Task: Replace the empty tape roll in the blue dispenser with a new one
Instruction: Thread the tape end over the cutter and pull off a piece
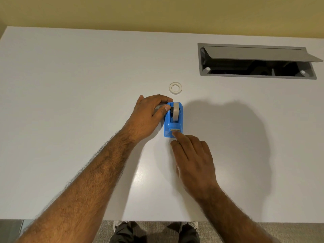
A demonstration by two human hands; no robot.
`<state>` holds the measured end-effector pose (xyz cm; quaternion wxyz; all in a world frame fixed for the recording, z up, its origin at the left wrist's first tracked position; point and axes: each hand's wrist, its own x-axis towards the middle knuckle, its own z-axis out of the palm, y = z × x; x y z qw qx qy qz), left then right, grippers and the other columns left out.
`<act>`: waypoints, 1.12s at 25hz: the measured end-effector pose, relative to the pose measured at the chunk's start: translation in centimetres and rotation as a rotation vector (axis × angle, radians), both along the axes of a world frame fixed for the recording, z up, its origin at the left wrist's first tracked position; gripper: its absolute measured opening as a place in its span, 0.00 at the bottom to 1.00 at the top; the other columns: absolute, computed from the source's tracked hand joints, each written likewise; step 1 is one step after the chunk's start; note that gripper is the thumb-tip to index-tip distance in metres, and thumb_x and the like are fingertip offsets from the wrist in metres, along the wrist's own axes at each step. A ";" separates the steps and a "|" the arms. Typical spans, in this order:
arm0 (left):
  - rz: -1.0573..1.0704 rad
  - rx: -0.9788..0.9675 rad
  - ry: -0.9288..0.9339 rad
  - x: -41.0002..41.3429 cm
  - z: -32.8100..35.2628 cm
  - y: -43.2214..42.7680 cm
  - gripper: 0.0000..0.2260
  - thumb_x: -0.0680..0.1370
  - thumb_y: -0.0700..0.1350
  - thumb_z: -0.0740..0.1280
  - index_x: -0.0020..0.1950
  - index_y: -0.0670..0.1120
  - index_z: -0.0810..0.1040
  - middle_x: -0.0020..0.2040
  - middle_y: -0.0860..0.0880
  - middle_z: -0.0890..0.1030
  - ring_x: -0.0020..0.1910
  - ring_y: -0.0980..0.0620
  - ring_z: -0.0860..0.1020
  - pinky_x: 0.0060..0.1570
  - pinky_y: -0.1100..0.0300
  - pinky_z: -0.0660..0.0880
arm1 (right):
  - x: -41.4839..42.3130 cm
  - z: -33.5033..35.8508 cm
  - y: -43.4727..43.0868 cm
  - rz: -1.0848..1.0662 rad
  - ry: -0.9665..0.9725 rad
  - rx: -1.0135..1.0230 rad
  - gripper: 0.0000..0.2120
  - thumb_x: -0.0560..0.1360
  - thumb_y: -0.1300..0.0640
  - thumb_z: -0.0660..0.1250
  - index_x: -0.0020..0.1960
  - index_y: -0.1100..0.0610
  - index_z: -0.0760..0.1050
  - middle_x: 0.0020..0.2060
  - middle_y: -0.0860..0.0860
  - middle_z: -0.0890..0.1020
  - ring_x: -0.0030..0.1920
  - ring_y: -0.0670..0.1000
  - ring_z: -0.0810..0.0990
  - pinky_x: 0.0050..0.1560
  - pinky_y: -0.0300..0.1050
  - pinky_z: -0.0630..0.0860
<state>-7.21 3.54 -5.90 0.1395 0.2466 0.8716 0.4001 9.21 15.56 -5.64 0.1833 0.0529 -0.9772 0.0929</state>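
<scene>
Plain white tabletop point(70, 102) against a yellowish wall, grey recessed cable hatch point(256, 61) with its flap open at far right. Head view, the only one: small blue plastic tape dispenser point(173, 120) stands near table centre, a pale full-looking tape roll point(176, 111) on a black hub already seated in it. A thin white empty ring core point(175, 88) lies flat just beyond, apart from the dispenser. Left hand point(149, 116) cups the dispenser's left side, thumb on the blue wall beside the hub. Right hand point(192, 158) is loosely curled, index fingertip pressing at the metal cutter strip point(175, 130) (tape end itself too small to see). Judgement: swap looks nearly done; next move likely seating the tape end on the cutter, steadying the body. No readable brand or writing anywhere.
</scene>
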 end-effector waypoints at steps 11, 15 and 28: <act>0.006 0.005 0.001 0.1 0.0 0.0 0.12 0.85 0.49 0.58 0.64 0.52 0.78 0.59 0.57 0.81 0.60 0.57 0.77 0.74 0.39 0.58 | 0.1 -0.1 0.1 -0.012 0.031 -0.018 0.06 0.73 0.64 0.67 0.50 0.60 0.74 0.55 0.59 0.81 0.49 0.58 0.78 0.42 0.52 0.75; 0.014 0.009 -0.004 0.1 0.0 0.0 0.12 0.85 0.49 0.59 0.64 0.52 0.78 0.59 0.58 0.81 0.60 0.58 0.76 0.75 0.40 0.56 | 0.3 -0.3 0.1 -0.021 0.032 -0.071 0.08 0.75 0.61 0.66 0.53 0.59 0.74 0.56 0.57 0.80 0.52 0.57 0.77 0.44 0.52 0.75; 0.001 -0.003 0.004 0.1 0.0 0.0 0.13 0.85 0.50 0.58 0.65 0.51 0.78 0.60 0.57 0.81 0.61 0.56 0.76 0.74 0.39 0.59 | 0.7 -0.7 0.1 -0.048 0.096 -0.021 0.09 0.75 0.58 0.66 0.54 0.58 0.76 0.56 0.56 0.80 0.58 0.58 0.75 0.56 0.57 0.68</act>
